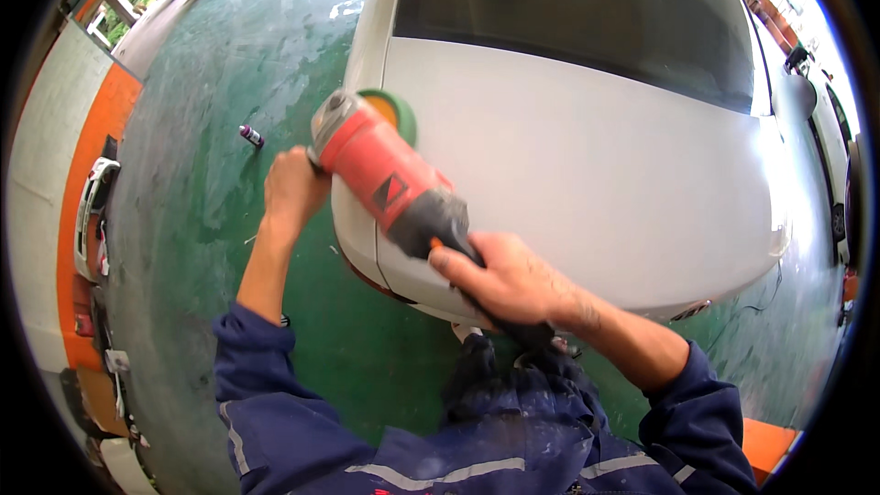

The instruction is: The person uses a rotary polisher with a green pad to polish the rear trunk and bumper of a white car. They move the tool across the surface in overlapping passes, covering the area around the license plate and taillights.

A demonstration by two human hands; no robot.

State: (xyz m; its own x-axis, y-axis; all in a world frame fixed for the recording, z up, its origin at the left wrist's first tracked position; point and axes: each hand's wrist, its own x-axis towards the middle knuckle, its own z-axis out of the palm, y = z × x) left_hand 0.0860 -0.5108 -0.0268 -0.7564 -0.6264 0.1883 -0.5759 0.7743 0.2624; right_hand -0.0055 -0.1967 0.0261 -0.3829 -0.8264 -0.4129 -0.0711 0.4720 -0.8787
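Observation:
A red and black power polisher point(390, 174) slants across the middle of the view. My right hand point(509, 280) is wrapped round its black rear handle, thumb beside a small orange switch. At its front end my left hand point(295, 185) is closed on the side handle, most of which the fingers hide. The green and orange polishing pad point(396, 115) shows behind the silver head, against the left edge of a white car point(568, 174); whether it presses on the paint I cannot tell. Dark window glass point(577, 9) lies beyond the white panel.
A purple bottle point(252, 136) is on the green floor point(202, 247) to the left. Car parts, among them a white bumper point(94, 211), line the orange and white wall at far left. Another white car point(836, 147) stands at far right. A thin cable lies on the floor at right.

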